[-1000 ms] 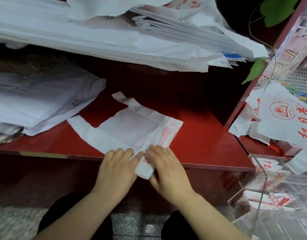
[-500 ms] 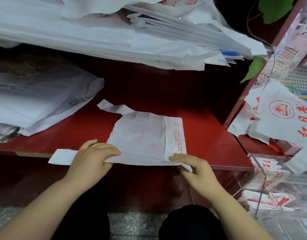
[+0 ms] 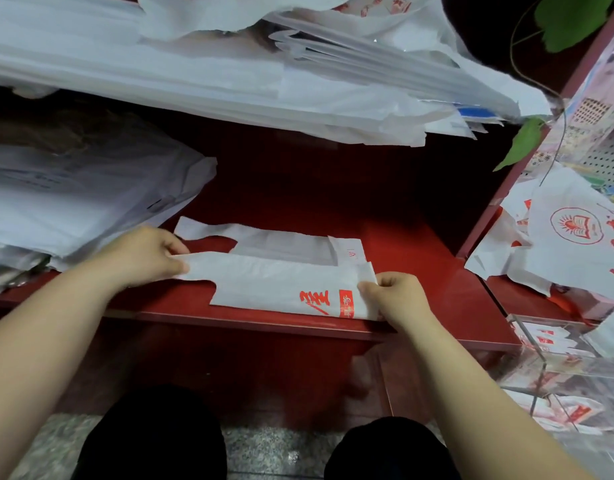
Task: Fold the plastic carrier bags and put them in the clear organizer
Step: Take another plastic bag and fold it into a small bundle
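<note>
The thin white plastic carrier bag with red print is laid half-folded at the front edge of the red table. It is judged light, limp and slippery, best taken at both ends: its nine o'clock handle end is pinched by the left hand, its three o'clock end by the right hand.

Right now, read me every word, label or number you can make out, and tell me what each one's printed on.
Nothing can be quoted; no text is legible.
On the held carrier bag: red brush characters and a red box of pale characters, too blurred to read.
On its far flap: a small red mark, too small to read.
On the loose bag at right: a round red book emblem; large red characters cut off by the frame.
On the folded bags in the clear organizer: red print, blurred.
</note>
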`<state>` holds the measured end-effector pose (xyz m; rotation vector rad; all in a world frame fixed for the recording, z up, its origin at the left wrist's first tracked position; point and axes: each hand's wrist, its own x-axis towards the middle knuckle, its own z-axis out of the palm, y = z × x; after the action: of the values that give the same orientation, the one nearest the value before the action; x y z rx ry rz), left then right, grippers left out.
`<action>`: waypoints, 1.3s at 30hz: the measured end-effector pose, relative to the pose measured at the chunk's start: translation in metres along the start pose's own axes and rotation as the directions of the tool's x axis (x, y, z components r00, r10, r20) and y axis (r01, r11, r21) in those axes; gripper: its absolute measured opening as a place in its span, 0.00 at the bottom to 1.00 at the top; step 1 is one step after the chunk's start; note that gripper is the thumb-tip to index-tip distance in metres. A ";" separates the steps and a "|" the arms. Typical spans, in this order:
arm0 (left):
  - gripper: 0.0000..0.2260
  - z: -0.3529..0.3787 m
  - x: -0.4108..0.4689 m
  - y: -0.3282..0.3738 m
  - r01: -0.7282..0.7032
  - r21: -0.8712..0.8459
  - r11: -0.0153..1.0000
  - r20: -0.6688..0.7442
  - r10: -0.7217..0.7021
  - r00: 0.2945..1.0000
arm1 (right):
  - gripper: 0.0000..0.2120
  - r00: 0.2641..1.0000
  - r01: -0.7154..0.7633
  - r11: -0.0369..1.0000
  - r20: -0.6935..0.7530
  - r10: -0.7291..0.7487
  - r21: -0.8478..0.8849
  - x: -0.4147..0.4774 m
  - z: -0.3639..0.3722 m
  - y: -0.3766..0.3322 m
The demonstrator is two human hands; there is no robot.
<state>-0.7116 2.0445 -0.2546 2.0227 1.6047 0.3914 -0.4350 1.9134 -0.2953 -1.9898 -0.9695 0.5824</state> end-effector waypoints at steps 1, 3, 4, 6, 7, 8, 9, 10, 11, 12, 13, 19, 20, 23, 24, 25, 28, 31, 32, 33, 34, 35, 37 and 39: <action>0.11 0.003 0.001 -0.001 0.029 0.085 0.996 -0.032 -0.027 0.999 | 0.11 1.000 -0.024 0.999 -0.002 0.023 -0.027 0.003 0.002 -0.002; 0.16 0.009 0.000 0.000 0.066 0.253 0.965 -0.189 -0.017 0.982 | 0.13 0.998 -0.059 0.994 -0.008 0.058 -0.089 0.008 0.004 -0.005; 0.16 0.014 -0.003 0.003 0.037 0.278 0.960 -0.275 0.042 0.961 | 0.12 0.998 -0.065 0.990 -0.008 0.064 -0.126 0.010 0.005 -0.006; 0.13 0.033 -0.011 0.014 -0.202 0.279 0.939 -0.387 0.303 0.871 | 0.12 0.998 -0.070 0.977 -0.006 0.070 -0.204 0.011 0.005 -0.007; 0.13 0.044 -0.017 0.024 -0.367 0.302 0.880 -0.394 0.466 0.792 | 0.13 0.997 -0.074 0.970 -0.002 0.076 -0.233 0.011 0.005 -0.008; 0.14 0.055 -0.025 0.036 -0.497 0.345 0.796 -0.355 0.601 0.716 | 0.13 0.997 -0.077 0.965 0.003 0.081 -0.252 0.012 0.005 -0.009; 0.16 0.068 -0.033 0.052 -0.598 0.370 0.711 -0.259 0.697 0.669 | 0.13 0.996 -0.085 0.960 0.009 0.091 -0.265 0.011 0.006 -0.010; 0.17 0.079 -0.041 0.069 -0.643 0.346 0.683 -0.117 0.712 0.693 | 0.13 0.996 -0.087 0.957 0.006 0.093 -0.277 0.012 0.006 -0.011; 0.19 0.092 -0.046 0.082 -0.642 0.323 0.695 -0.028 0.685 0.728 | 0.13 0.996 -0.091 0.952 -0.004 0.094 -0.291 0.011 0.007 -0.012; 0.20 0.105 -0.048 0.091 -0.619 0.294 0.729 0.051 0.634 0.771 | 0.13 0.996 -0.090 0.947 -0.020 0.088 -0.308 0.011 0.007 -0.013; 0.21 0.115 -0.049 0.099 -0.590 0.286 0.755 0.121 0.582 0.804 | 0.14 0.996 -0.093 0.941 -0.031 0.088 -0.325 0.009 0.008 -0.014; 0.23 0.137 -0.035 0.098 -0.486 0.356 0.798 0.256 0.417 0.872 | 0.09 0.996 -0.085 0.926 -0.041 0.076 -0.367 0.006 0.010 -0.015; 0.23 0.138 -0.036 0.098 -0.486 0.365 0.794 0.255 0.417 0.872 | 0.05 0.997 -0.077 0.916 -0.055 0.060 -0.395 0.003 0.012 -0.018; 0.23 0.138 -0.038 0.099 -0.471 0.362 0.804 0.236 0.410 0.881 | 0.16 0.995 -0.045 0.858 -0.102 -0.008 -0.512 -0.004 0.019 -0.016; 0.23 0.138 -0.038 0.098 -0.464 0.369 0.805 0.231 0.404 0.885 | 0.18 0.990 -0.018 0.839 -0.124 -0.059 -0.543 -0.007 0.021 -0.014; 0.23 0.138 -0.039 0.098 -0.458 0.375 0.806 0.231 0.397 0.888 | 0.20 0.983 0.010 0.816 -0.142 -0.113 -0.578 -0.009 0.023 -0.011; 0.23 0.137 -0.039 0.099 -0.454 0.389 0.801 0.244 0.386 0.890 | 0.24 0.951 0.085 0.765 -0.179 -0.254 -0.639 -0.011 0.023 -0.001; 0.24 0.137 -0.039 0.100 -0.437 0.405 0.803 0.255 0.360 0.897 | 0.23 0.975 -0.031 0.749 -0.184 -0.122 -0.661 -0.006 0.015 0.004; 0.24 0.136 -0.039 0.100 -0.425 0.414 0.805 0.257 0.344 0.903 | 0.23 0.979 -0.054 0.743 -0.182 -0.092 -0.667 -0.005 0.013 0.005; 0.24 0.135 -0.039 0.100 -0.406 0.420 0.812 0.258 0.322 0.911 | 0.23 0.981 -0.064 0.743 -0.177 -0.074 -0.666 -0.003 0.011 0.006; 0.26 0.134 -0.038 0.098 -0.381 0.423 0.822 0.256 0.294 0.921 | 0.23 0.983 -0.067 0.744 -0.170 -0.064 -0.664 -0.002 0.011 0.007; 0.27 0.130 -0.037 0.095 -0.355 0.428 0.831 0.254 0.266 0.930 | 0.24 0.986 -0.062 0.744 -0.159 -0.059 -0.666 -0.002 0.010 0.006; 0.28 0.120 -0.032 0.081 -0.296 0.437 0.849 0.236 0.209 0.949 | 0.24 0.988 -0.054 0.738 -0.142 -0.056 -0.672 -0.003 0.011 0.006; 0.25 0.105 -0.026 0.061 -0.229 0.444 0.867 0.192 0.157 0.969 | 0.23 0.988 -0.051 0.738 -0.142 -0.061 -0.673 -0.003 0.010 0.006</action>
<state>-0.6129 1.9869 -0.3038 2.5138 1.5072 -0.0932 -0.4409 1.9135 -0.3062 -2.6236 -1.1992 0.0385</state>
